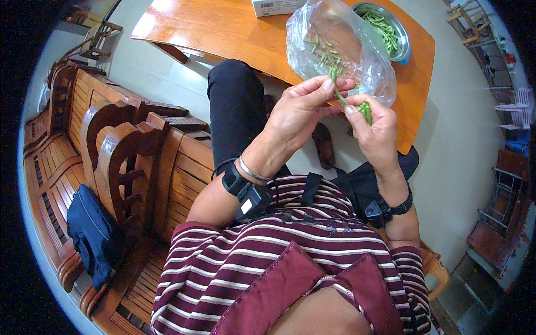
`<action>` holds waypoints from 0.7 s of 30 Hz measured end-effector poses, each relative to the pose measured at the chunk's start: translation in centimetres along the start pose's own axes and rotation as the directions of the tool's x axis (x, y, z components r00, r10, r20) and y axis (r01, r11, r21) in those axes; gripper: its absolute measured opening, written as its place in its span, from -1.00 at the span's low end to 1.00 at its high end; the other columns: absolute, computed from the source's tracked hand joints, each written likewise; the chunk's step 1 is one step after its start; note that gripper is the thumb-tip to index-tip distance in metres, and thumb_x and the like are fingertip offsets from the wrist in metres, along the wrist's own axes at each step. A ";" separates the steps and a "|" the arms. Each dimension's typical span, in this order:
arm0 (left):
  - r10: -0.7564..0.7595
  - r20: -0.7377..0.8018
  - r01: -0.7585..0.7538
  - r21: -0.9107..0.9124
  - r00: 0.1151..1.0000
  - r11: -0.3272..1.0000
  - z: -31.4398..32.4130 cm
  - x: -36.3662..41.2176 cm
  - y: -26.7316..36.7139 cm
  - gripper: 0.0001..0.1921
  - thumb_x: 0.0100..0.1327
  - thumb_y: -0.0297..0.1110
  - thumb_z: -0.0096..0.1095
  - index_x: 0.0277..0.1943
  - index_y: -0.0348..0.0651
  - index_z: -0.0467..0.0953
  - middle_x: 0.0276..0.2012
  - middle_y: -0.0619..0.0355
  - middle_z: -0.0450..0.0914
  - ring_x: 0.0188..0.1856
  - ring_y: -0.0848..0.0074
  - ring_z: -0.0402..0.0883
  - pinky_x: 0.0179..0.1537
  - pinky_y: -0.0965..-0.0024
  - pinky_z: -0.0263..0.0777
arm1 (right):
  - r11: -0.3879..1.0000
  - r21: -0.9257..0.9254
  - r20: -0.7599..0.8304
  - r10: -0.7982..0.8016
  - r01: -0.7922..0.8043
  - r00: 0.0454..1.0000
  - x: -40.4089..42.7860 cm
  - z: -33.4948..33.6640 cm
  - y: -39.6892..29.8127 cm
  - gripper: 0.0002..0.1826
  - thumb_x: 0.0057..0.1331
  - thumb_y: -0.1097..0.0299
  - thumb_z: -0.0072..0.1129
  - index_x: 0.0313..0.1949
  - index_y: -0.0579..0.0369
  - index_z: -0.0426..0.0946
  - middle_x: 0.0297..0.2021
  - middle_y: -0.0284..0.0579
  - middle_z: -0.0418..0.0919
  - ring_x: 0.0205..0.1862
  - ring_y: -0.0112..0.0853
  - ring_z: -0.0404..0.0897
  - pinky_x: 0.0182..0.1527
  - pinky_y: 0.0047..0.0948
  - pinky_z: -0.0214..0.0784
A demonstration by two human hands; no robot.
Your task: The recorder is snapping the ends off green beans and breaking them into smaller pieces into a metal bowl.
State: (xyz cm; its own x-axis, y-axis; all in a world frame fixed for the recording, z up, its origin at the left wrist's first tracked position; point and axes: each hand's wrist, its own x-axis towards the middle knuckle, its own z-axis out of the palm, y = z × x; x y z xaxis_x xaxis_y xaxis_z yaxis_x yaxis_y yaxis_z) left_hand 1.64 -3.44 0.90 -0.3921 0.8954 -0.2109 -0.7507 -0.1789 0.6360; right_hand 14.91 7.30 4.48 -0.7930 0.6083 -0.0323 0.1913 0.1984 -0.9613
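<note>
My left hand [303, 109] pinches the upper part of a long green bean [340, 97], just past the near edge of the plastic bag. The bean's lower end is between the thumb and fingers of my right hand [372, 125], which also holds several cut bean pieces [365, 112] in its curled fingers. Beyond my hands a clear plastic bag [299, 48] lies spread on the wooden table, with short bean pieces [326, 53] on it. At its far right stands a round metal bowl [405, 39] with many cut green beans [382, 31] inside.
The wooden table [222, 25] has its near edge by my knees. A white box [276, 7] bearing print stands at its far side. To the left are carved wooden benches [184, 176] with a dark blue bag [90, 234] on one. Chairs [519, 106] stand far right.
</note>
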 end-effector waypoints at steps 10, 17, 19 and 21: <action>0.093 -0.030 -0.088 0.148 0.995 0.985 -0.5 -0.5 -0.7 -0.75 0.46 -0.37 0.15 0.08 -0.30 0.59 -0.07 0.18 0.66 -0.09 0.56 0.58 -0.01 0.45 0.44 | 0.935 -0.211 0.011 -0.288 0.284 0.958 0.1 1.5 0.5 -0.86 0.31 0.51 0.20 -0.17 0.27 0.54 -0.42 0.04 0.65 -0.42 -0.36 0.64 -0.32 -0.38 0.44; 0.213 -0.051 -0.186 0.323 0.976 0.928 0.2 -0.9 0.1 -0.76 0.40 -0.34 0.25 0.01 -0.29 0.64 -0.16 0.23 0.67 -0.23 0.66 0.53 -0.16 0.54 0.41 | 0.976 -0.132 0.072 -0.165 0.174 0.984 0.1 0.7 1.0 -0.87 0.34 0.50 0.17 -0.17 0.28 0.52 -0.47 -0.19 0.56 -0.45 -0.50 0.51 -0.36 -0.46 0.35; 0.236 -0.077 -0.195 0.352 0.969 0.915 0.3 -0.9 0.1 -0.77 0.39 -0.33 0.27 -0.01 -0.29 0.65 -0.19 0.24 0.67 -0.27 0.68 0.52 -0.21 0.55 0.41 | 0.993 -0.051 0.122 -0.103 0.110 0.987 -0.1 0.4 0.8 -0.89 0.36 0.48 0.15 -0.19 0.27 0.52 -0.51 -0.32 0.49 -0.46 -0.58 0.42 -0.38 -0.51 0.29; 0.268 -0.075 -0.221 0.382 0.960 0.897 0.3 -0.7 -0.1 -0.77 0.39 -0.33 0.27 -0.02 -0.29 0.65 -0.26 0.27 0.66 -0.34 0.71 0.50 -0.30 0.56 0.40 | 0.997 0.076 0.065 0.014 -0.019 0.998 -0.2 0.0 0.5 -0.89 0.41 0.44 0.12 -0.23 0.24 0.51 -0.51 -0.45 0.34 -0.44 -0.67 0.26 -0.39 -0.60 0.18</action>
State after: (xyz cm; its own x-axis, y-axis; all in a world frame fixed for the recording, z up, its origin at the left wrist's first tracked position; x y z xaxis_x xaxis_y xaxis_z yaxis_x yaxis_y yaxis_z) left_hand 2.10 -3.91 1.23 -0.6177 0.7815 -0.0877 -0.3839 -0.2023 0.9010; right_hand 15.12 7.25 4.01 -0.8261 0.5599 -0.0633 0.1618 0.1281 -0.9785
